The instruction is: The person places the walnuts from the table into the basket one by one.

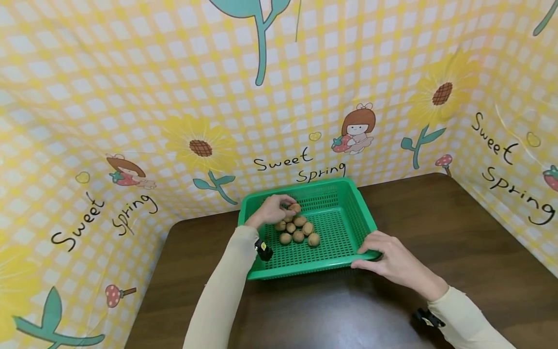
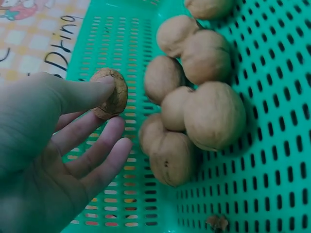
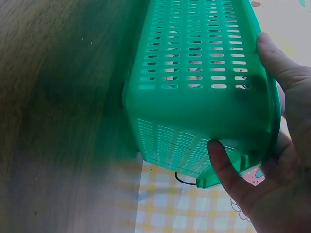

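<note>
My left hand (image 1: 272, 209) is inside the green plastic basket (image 1: 301, 264), over its far left part. In the left wrist view it pinches a walnut (image 2: 118, 97) between thumb and fingers, with the other fingers loosely bent. Several more walnuts (image 2: 214, 116) lie in a cluster on the slotted basket floor beside that hand. My right hand (image 1: 388, 254) grips the basket at its near right corner. From the right wrist view, its thumb and fingers reach over the rim (image 3: 274, 107) and along the outer wall.
The basket stands on a dark brown wooden table (image 1: 331, 310), near its back edge. A yellow checked cloth (image 1: 279, 111) with flower prints and lettering hangs behind and at both sides. A small brown fragment (image 2: 217, 223) lies in the basket.
</note>
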{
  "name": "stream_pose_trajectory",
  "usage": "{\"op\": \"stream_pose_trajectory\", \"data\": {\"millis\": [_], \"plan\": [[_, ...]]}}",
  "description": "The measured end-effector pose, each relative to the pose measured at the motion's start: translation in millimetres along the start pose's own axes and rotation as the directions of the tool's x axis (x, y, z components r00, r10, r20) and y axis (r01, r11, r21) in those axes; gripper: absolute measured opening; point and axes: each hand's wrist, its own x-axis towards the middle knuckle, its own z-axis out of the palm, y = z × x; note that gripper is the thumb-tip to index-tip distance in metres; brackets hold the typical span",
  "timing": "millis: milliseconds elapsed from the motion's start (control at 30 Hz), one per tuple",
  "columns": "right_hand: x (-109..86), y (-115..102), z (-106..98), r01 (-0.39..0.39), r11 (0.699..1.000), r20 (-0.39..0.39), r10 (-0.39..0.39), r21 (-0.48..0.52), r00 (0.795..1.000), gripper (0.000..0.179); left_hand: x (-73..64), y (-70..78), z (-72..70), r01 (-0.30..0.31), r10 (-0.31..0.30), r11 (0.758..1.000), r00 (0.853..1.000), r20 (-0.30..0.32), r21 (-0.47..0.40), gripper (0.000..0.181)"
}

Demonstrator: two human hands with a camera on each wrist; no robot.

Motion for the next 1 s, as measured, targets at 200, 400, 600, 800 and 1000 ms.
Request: {"op": "stream_pose_trajectory", "data": {"millis": [200, 400, 600, 800, 1000], "plan": [[0.7, -0.7, -0.5, -0.006, 1.000, 0.008, 0.006, -0.001, 1.000, 0.022, 2.7, 1.3, 4.8, 0.028, -0.029, 0.999, 1.000, 0.008, 0.035, 0.038], [1.4, 0.0, -1.1, -0.010, 1.000, 0.006, 0.010, -0.007, 1.000, 0.023, 5.6, 5.3, 7.1, 0.041, -0.040, 0.998, 0.999, -0.017, 0.055, 0.037], [2.3, 0.1, 2.6, -0.014, 1.000, 0.012, 0.014, 0.001, 1.000, 0.022, 1.8, 2.5, 5.2, 0.055, -0.049, 0.993, 0.997, -0.061, 0.102, 0.042], [4.5, -0.2, 1.0, 0.000, 1.000, 0.007, 0.000, -0.003, 1.000, 0.023, -0.6, 8.8, 0.6, 0.059, -0.047, 0.992, 0.993, -0.108, 0.113, 0.042], [4.2, 0.9, -2.9, -0.002, 1.000, 0.003, 0.002, -0.021, 1.000, 0.023, -6.9, 24.5, -9.4, -0.021, 0.030, 0.991, 0.997, -0.074, 0.129, 0.042]]}}
